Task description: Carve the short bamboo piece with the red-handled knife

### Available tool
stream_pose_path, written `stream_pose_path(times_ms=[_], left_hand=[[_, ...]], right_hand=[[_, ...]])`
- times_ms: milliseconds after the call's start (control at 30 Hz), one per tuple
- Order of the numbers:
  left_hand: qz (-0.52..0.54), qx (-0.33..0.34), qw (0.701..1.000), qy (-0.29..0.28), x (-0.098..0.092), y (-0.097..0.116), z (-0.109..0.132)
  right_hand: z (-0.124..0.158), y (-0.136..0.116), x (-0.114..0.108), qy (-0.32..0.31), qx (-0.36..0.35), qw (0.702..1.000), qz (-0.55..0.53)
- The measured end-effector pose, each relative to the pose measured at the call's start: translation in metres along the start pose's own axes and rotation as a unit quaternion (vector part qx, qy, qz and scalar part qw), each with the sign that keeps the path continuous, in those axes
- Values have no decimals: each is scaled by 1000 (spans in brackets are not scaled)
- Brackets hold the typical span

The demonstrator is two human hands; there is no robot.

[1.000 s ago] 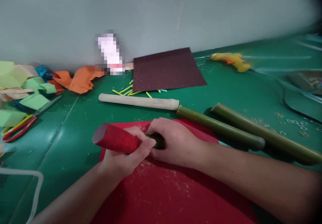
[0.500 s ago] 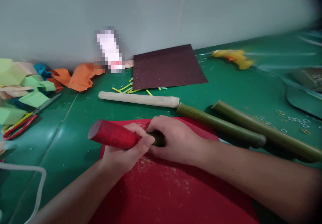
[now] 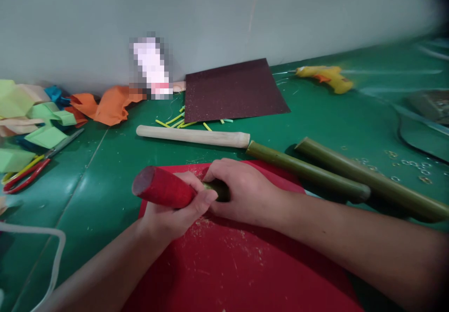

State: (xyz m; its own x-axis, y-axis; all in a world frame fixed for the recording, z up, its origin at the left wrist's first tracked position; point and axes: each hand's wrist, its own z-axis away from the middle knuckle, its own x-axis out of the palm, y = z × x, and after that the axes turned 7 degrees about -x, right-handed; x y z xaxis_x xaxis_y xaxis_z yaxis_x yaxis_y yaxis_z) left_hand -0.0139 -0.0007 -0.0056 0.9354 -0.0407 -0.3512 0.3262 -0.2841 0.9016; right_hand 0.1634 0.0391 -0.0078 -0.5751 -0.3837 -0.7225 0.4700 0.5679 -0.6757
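Note:
My left hand (image 3: 184, 211) is closed around a thick red handle (image 3: 166, 188), its blunt end tilted up to the left. The working end of this red-handled tool is hidden behind my fingers. My right hand (image 3: 249, 192) grips a short piece of green bamboo (image 3: 220, 191), mostly covered by the palm and fingers. Left thumb and bamboo meet between the two hands. Beneath both hands lies a red sheet (image 3: 224, 260) sprinkled with pale shavings.
Beyond the hands lie a peeled pale stick (image 3: 192, 135), two green bamboo lengths (image 3: 308, 171) and a dark brown sheet (image 3: 235, 92). A yellow glue gun (image 3: 326, 77) is at the back right. Scissors (image 3: 42, 162) and crumpled coloured paper (image 3: 114, 106) are at the left.
The raised end of the red handle has swung a little to the right and points more toward me. Both hands keep their grips in nearly the same place.

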Motion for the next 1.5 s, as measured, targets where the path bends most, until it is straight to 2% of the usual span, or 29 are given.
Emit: stream_pose_path(times_ms=[133, 333, 467, 633, 967, 1033, 1167, 1267, 1367, 1500], left_hand=[[-14, -5, 1000, 13, 1, -1, 1], [31, -47, 991, 122, 1, -5, -4], [25, -44, 994, 100, 3, 1, -4], [14, -25, 999, 29, 3, 3, -3], [13, -22, 1000, -8, 0, 1, -3], [5, -21, 1000, 8, 1, 1, -3], [-20, -37, 996, 82, 3, 2, -3], [5, -48, 995, 93, 4, 4, -3], [31, -33, 997, 63, 4, 6, -3], [6, -31, 1000, -4, 2, 7, -4]], right_hand=[[-1, 0, -1, 0, -4, 1000, 12], [1, 1, 0, 8, -6, 1000, 27], [1, 0, 0, 0, -9, 1000, 3], [1, -1, -1, 1, -3, 1000, -4], [0, -2, -1, -7, 2, 1000, 4], [1, -2, -1, -6, 1, 1000, 3], [1, 0, -1, 1, -2, 1000, 19], [1, 0, -1, 2, -4, 1000, 21], [0, -1, -2, -3, -7, 1000, 2], [0, -1, -2, -7, -4, 1000, -3]])
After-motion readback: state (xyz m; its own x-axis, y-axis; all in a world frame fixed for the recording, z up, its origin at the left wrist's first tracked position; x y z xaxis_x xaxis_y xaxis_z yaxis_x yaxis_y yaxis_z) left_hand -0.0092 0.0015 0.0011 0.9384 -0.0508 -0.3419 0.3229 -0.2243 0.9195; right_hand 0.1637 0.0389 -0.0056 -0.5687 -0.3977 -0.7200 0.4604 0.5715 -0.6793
